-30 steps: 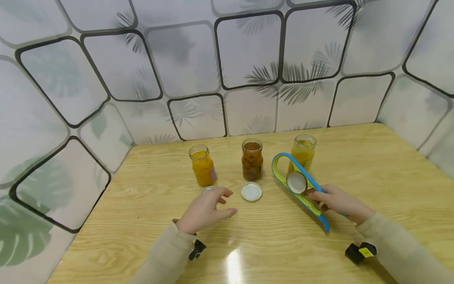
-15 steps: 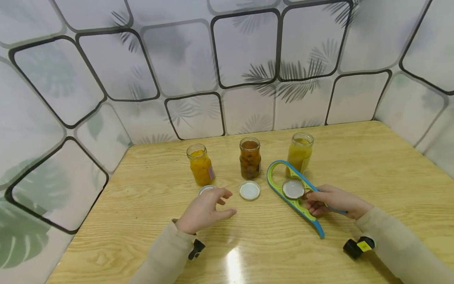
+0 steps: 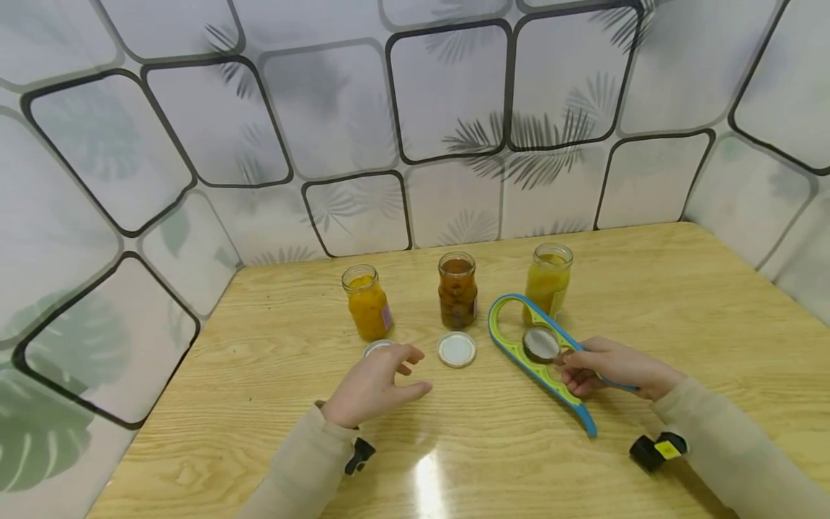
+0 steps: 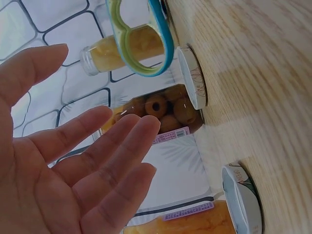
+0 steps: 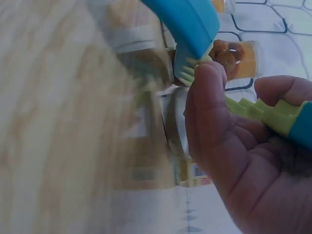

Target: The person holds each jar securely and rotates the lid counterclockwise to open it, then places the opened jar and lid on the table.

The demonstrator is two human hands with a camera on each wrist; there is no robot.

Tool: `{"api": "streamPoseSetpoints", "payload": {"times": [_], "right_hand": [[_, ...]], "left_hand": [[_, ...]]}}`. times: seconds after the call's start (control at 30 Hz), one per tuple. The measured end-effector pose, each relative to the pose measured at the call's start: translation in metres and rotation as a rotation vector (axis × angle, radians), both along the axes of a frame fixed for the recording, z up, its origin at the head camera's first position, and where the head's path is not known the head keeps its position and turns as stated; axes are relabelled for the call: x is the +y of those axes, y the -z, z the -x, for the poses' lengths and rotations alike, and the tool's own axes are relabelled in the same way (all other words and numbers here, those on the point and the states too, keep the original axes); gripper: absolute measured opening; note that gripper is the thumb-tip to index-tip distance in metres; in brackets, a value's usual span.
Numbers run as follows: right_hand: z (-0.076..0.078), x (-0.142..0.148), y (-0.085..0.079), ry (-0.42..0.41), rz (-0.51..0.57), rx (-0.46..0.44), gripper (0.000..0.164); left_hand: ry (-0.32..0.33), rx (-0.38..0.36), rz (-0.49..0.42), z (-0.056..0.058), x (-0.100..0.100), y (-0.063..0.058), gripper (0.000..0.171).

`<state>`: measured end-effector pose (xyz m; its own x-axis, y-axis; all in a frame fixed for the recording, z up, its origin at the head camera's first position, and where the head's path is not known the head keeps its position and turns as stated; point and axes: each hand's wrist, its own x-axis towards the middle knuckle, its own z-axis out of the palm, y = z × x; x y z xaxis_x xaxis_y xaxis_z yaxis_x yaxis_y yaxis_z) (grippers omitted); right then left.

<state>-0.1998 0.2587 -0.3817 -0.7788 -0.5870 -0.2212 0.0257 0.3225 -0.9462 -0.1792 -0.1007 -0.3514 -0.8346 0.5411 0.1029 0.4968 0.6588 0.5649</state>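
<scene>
In the head view my right hand (image 3: 609, 366) grips a blue and green jar opener (image 3: 551, 384) by its handles, low over the table. A small jar lid (image 3: 541, 344) sits tilted between its arms, close to my fingertips; the right wrist view shows this lid (image 5: 176, 122) beside my fingers. My left hand (image 3: 376, 382) hovers with loose, spread fingers and holds nothing. Just beyond it are one white-lined lid (image 3: 457, 349) and another lid (image 3: 377, 347), partly hidden by the hand.
Three uncovered glass jars stand in a row behind: an orange-filled jar (image 3: 368, 310), a jar of round brown fruit (image 3: 457, 299) and a yellow-filled jar (image 3: 547, 285), partly behind the opener. A patterned backdrop (image 3: 454, 194) rises at the wooden table's (image 3: 259, 389) far edge.
My right hand has lowered the jar opener slightly down and left. The lid in it has tipped from facing the head camera to a flatter tilt. My left hand has stayed put.
</scene>
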Motion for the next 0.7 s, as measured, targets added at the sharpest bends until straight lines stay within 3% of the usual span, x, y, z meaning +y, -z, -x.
{"api": "streamPoseSetpoints", "payload": {"times": [0.37,0.5,0.6,0.7], "right_hand": [[-0.017,0.007,-0.037,-0.038,-0.074,0.295,0.039],[-0.023,0.017,-0.051,0.034,-0.076,0.401,0.041],[-0.022,0.031,-0.058,0.07,-0.005,0.455,0.043],[-0.017,0.051,-0.062,0.084,0.095,0.445,0.046]], "left_hand": [[0.002,-0.006,-0.003,0.0,-0.001,0.0,0.042],[-0.004,-0.011,0.002,0.0,-0.001,0.0,0.043],[-0.003,-0.011,0.002,0.0,0.0,0.0,0.042],[0.002,-0.009,-0.001,0.0,0.0,0.0,0.042]]}}
